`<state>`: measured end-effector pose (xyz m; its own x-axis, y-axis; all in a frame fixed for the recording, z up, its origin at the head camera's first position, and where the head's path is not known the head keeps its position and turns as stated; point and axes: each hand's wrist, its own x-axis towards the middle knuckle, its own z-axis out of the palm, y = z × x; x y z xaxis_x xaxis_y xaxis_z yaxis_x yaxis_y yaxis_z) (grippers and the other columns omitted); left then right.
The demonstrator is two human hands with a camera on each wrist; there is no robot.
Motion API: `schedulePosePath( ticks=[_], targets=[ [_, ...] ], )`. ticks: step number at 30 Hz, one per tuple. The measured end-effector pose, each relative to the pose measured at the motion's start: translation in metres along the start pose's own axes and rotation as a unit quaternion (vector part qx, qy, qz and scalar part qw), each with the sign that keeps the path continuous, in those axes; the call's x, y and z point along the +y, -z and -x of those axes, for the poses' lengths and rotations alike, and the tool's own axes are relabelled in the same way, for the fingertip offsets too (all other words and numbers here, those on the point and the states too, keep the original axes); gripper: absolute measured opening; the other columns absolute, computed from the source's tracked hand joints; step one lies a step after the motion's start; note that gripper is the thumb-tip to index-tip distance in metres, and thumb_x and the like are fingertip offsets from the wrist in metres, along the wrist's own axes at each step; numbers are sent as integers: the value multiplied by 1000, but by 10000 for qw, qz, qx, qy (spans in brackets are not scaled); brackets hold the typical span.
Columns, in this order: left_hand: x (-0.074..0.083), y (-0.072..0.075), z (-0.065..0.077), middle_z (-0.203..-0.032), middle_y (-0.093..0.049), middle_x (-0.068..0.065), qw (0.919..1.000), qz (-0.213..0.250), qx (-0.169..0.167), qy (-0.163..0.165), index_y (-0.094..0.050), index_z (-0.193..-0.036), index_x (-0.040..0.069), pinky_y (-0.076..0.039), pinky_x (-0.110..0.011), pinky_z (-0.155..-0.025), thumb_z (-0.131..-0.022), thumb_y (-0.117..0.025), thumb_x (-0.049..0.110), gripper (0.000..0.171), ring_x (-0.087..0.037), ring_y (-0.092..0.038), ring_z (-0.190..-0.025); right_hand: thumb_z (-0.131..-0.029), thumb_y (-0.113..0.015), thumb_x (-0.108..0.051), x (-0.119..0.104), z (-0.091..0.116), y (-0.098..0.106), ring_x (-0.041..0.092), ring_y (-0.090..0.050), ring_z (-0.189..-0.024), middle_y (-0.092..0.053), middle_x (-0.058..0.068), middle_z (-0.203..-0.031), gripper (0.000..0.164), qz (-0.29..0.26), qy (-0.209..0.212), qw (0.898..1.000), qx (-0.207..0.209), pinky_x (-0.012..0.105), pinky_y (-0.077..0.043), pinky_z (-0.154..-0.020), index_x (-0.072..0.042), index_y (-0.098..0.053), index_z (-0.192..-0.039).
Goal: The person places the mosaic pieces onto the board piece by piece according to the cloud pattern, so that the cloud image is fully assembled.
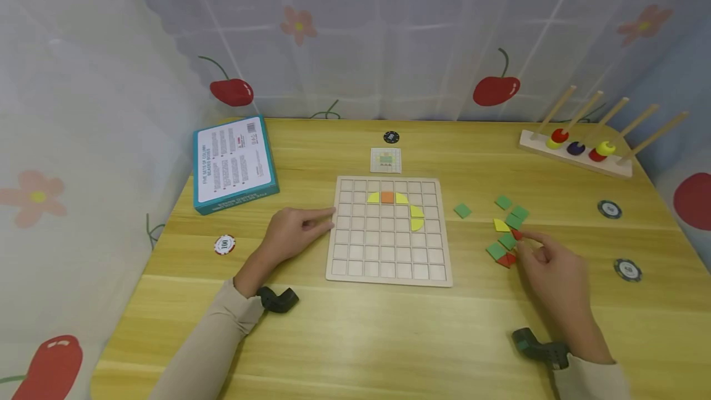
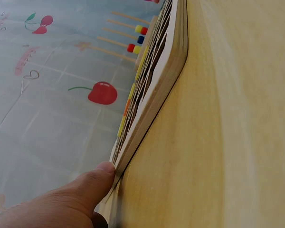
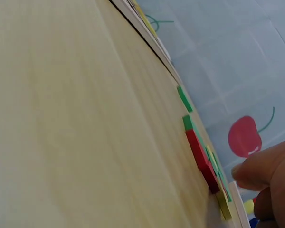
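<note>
In the head view, a wooden grid board [image 1: 387, 258] lies on the table, with yellow quarter-round tiles [image 1: 416, 224] and an orange square tile [image 1: 387, 197] in its cells. My left hand [image 1: 291, 233] touches the board's left edge with extended fingers; its thumb [image 2: 102, 175] meets that edge in the left wrist view. To the board's right, my right hand [image 1: 555, 267] has its fingertips at a red triangle tile [image 1: 517, 234] among loose tiles. Close by are green square tiles [image 1: 496, 251], a yellow quarter-round tile [image 1: 501, 225] and more red triangles [image 1: 506, 260].
A pattern card [image 1: 386, 160] and a black chip [image 1: 391, 137] lie behind the board. A teal-edged box [image 1: 236, 162] and a white-red chip [image 1: 224, 244] are on the left. A peg stand with beads [image 1: 577, 156] and two dark chips [image 1: 627, 270] are on the right.
</note>
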<state>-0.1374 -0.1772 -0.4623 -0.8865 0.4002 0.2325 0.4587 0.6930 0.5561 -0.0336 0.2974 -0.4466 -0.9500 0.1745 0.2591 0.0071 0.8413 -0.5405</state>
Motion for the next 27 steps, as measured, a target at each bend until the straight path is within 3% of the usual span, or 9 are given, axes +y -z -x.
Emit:
schedulePosePath(
  ticks=[9,15,18,27],
  targets=[
    [-2,-1,0,-51,-37,14,10000,23,-1,-18,-75,-126,30,-30,-30,-51,-95,-73,43,33,-5,-33,-50,-98,-71,-26,5,-1,6,12,-29,-44,-37,-4,-52,33,291,-33,9983,-497,28,-23,-42,-2,-73,-121],
    [-1,0,1,-51,-39,13,10000,63,-10,13,-75,-126,30,-31,-29,-51,-95,-73,43,33,-5,-35,-50,-96,-72,-41,6,-1,7,17,-38,-47,-49,0,-56,41,610,-439,9964,-385,30,-27,-42,-4,-74,-111],
    [-1,0,1,-51,-39,13,10000,66,-7,-1,-75,-126,29,-31,-29,-51,-95,-73,42,34,-5,-35,-50,-93,-73,-48,7,0,7,17,-39,-48,-50,1,-57,46,517,-578,9966,-270,30,-27,-43,-4,-73,-106],
    [-1,-1,1,-50,-38,13,10000,81,-10,-55,-75,-127,28,-31,-28,-50,-96,-73,41,34,-5,-35,-49,-96,-73,-37,16,6,15,14,-36,-51,-43,-1,-58,40,265,-339,9966,-704,31,-26,-47,-5,-72,-120]
  ],
)
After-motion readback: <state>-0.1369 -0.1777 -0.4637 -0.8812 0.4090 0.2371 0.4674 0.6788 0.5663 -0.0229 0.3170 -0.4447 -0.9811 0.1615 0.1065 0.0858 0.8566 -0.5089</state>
